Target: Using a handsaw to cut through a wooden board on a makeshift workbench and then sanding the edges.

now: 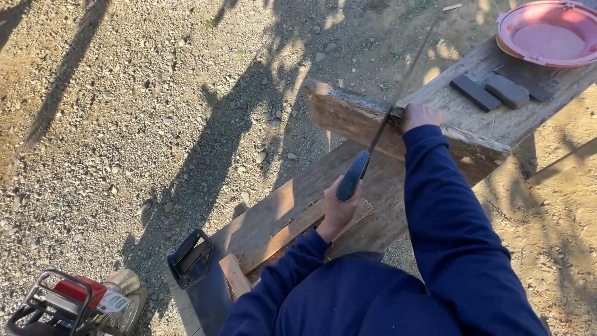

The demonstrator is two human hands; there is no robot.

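Note:
My left hand [339, 208] is closed around the blue handle [352, 177] of a long thin blade [401, 81], seen edge-on. The blade slants up and away across the top edge of an upright weathered plank [348, 115]. My right hand [421, 115] sits on that top edge just right of the blade, with its fingers curled over the far side and hidden. Both arms are in dark blue sleeves. The plank stands on a wooden bench [292, 205] that runs diagonally under me.
Two dark rectangular blocks [476, 92] [507, 90] lie on the bench's far end beside a pink basin [550, 34]. A black bracket-like object [189, 258] sits at the near end. A red motor tool [74, 298] lies on the gravel [124, 112] at lower left.

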